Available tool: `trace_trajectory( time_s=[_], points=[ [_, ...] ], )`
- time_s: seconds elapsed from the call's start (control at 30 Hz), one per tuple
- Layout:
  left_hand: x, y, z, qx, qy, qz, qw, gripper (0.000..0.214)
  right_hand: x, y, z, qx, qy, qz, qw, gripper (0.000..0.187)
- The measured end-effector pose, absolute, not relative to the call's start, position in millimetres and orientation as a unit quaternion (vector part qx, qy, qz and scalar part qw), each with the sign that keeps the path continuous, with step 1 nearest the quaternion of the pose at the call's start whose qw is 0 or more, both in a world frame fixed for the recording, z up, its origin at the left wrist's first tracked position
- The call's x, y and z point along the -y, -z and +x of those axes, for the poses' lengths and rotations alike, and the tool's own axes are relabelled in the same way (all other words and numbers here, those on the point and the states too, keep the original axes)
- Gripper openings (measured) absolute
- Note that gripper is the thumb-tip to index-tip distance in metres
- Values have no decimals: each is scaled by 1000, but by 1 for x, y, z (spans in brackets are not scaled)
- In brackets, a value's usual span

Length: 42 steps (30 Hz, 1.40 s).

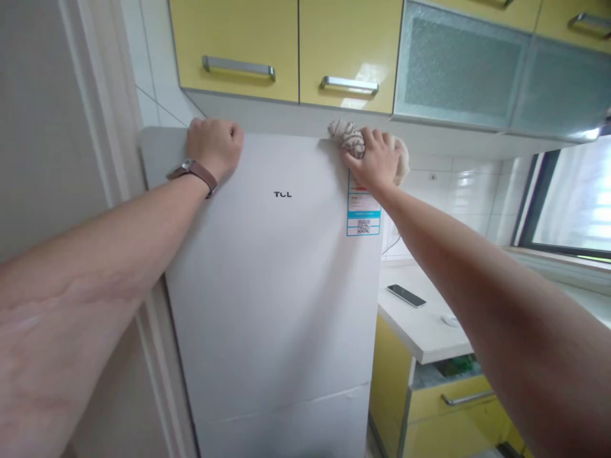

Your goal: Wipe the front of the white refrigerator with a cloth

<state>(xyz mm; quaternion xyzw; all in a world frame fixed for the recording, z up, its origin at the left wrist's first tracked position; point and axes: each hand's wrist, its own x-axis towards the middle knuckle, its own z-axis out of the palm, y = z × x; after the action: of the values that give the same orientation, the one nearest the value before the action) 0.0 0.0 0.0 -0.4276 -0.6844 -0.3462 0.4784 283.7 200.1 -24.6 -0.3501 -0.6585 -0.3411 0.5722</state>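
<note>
A white refrigerator (267, 286) with a TCL logo stands straight in front of me. My left hand (216, 146), with a brown strap on the wrist, is curled into a fist against the top left of its door. Nothing shows in that fist. At the top right corner my right hand (375, 159) grips a bunched cloth (351, 137), pale with a brown pattern, and presses it on the door's upper edge. Part of the cloth sticks out on either side of the hand. Just below, a label (363, 210) with a QR code is partly covered by this hand.
Yellow wall cupboards (238, 38) with metal handles hang close above the refrigerator. To the right is a white countertop (405, 331) with a phone (406, 296) lying on it, over a yellow drawer (449, 404). A window (573, 203) is at far right; a door frame (95, 114) borders the left.
</note>
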Motion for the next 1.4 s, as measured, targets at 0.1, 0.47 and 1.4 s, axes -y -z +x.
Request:
trace_trajectory(
  time_s=[0.1, 0.47, 1.4],
  points=[
    [1, 0, 2, 687, 345, -427, 476, 68, -196, 28, 284, 658, 343, -360, 566, 60],
    [6, 0, 8, 703, 338, -420, 463, 65, -188, 88, 302, 681, 349, -340, 546, 73],
    [2, -1, 6, 704, 349, -403, 469, 60, -202, 474, 368, 843, 477, 38, 245, 57]
  ],
)
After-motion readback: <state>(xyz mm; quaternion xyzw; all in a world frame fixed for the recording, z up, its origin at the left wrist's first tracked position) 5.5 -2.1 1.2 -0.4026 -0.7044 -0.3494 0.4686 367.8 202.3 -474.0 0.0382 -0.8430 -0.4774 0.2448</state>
